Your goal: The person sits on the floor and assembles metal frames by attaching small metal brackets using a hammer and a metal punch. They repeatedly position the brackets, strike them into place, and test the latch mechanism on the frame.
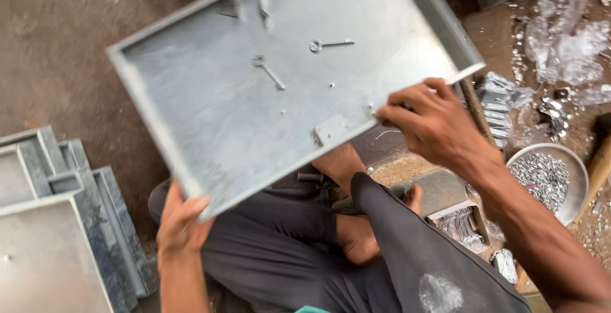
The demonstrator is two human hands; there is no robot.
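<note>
- Nearest the camera were the person's crossed legs in dark trousers (pixel 356 249), with bare feet tucked under the work; anything that dropped would likely have landed on them.
- The left hand (pixel 180 224) gripped the near-left corner of a large grey sheet-metal tray (pixel 210 96), thumb curled over the raised rim and the other fingers hidden beneath it. With a hold on only one corner, the weight could have pulled the tray out of it.
- The right hand (pixel 433 122) was closed on the near-right edge, fingers bent over the rim beside a small metal tab (pixel 329 129). The thin cut edge could probably have cut skin if the tray slid.
- The tray hung tilted above the lap, well clear of the ground and stretching to the far side, so a slip would likely have tipped it sideways.
- On the tray's face sat a small key-like piece (pixel 331 44) and a thin rod (pixel 270 72); I could not tell whether they were fixed or loose. If loose, they might have slid off.
- A shallow bowl of small metal parts (pixel 547 176) stood near on the right, and a swinging corner could have knocked it.
- A stack of similar trays (pixel 57 224) lay near on the left, close to the elbow.
</note>
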